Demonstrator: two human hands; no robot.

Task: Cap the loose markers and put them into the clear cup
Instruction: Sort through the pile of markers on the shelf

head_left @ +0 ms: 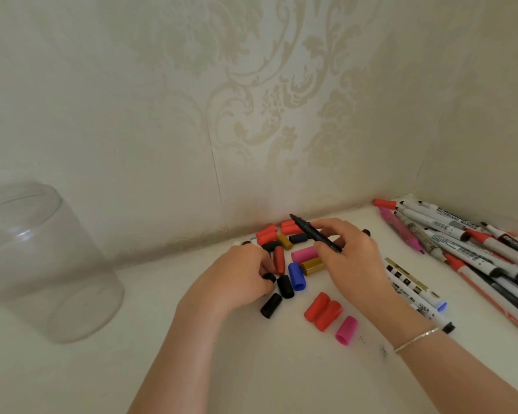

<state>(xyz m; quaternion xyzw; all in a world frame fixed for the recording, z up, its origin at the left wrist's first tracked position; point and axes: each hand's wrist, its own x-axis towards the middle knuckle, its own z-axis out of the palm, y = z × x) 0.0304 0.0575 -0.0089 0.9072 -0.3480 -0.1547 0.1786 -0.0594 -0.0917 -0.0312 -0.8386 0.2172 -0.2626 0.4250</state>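
gripping black marker (316,233) in right hand (352,258), left hand (241,274) pinching black cap (269,277)

1. A white tabletop (251,369) carries everything.
2. A clear cup (42,264) stands at its left.
3. Loose caps (323,315), red, black, pink, blue, lie mid-table.
4. Uncapped markers (467,249) are piled right, perhaps overlapping.

The cup (42,261) at the table's left edge is clear, glossy plastic. The loose caps (293,276) look like smooth plastic with a slight sheen. The table (281,369) is matt and smooth.
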